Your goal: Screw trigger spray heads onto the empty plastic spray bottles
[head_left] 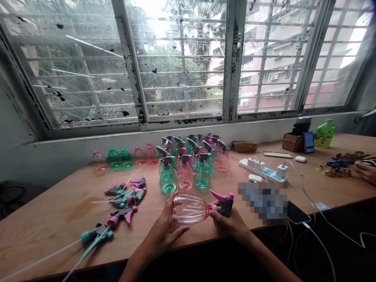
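Note:
A clear pink spray bottle (pixel 190 209) lies sideways in the air between my hands, over the table's front edge. My left hand (pixel 169 221) is wrapped around its base, thumb below and fingers behind. At the neck, my right hand (pixel 225 217) grips the grey and pink trigger sprayer (pixel 225 201), its thumb by the pink collar. The sprayer sits on the bottle's mouth; whether it is fully tightened I cannot tell. Just behind stand several pink and green spray bottles (pixel 185 176) with sprayers fitted.
Loose trigger sprayers (pixel 122 217) with tubes lie on the left of the table (pixel 55 211). Open bottles (pixel 126 158) line the back left. To the right are a power strip (pixel 261 170), cables and a phone (pixel 298 212). Another person's hand (pixel 366 168) is at the far right.

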`<state>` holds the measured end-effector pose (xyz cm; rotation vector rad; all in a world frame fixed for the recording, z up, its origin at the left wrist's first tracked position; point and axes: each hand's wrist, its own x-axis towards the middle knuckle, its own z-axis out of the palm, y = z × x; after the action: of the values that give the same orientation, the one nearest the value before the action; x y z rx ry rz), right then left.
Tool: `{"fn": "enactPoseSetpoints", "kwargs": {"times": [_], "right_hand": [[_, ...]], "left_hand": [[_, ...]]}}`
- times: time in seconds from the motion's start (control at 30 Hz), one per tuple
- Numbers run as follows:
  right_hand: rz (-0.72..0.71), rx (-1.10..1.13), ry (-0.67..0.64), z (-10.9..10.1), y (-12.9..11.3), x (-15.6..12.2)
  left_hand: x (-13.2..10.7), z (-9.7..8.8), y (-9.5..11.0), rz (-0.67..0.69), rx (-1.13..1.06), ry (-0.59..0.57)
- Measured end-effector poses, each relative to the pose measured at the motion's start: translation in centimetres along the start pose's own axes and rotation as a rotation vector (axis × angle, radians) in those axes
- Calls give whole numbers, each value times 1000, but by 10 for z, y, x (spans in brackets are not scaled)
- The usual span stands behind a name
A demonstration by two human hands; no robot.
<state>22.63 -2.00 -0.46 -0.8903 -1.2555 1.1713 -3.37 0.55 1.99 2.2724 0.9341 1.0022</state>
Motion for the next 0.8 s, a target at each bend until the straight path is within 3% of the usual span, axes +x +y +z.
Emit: {"fn": "enactPoseSetpoints", "kwargs": {"times": [0.3, 0.57, 0.8], "right_hand": [[-26, -9, -5, -2, 2, 0], [-22, 13, 0, -2, 5, 0], [-28, 13, -8, -3, 5, 1]], "left_hand": [[0, -2, -4, -13, -54, -53], [-1, 3, -3, -1, -60, 16], [0, -3, 0, 3, -129, -56]]}}
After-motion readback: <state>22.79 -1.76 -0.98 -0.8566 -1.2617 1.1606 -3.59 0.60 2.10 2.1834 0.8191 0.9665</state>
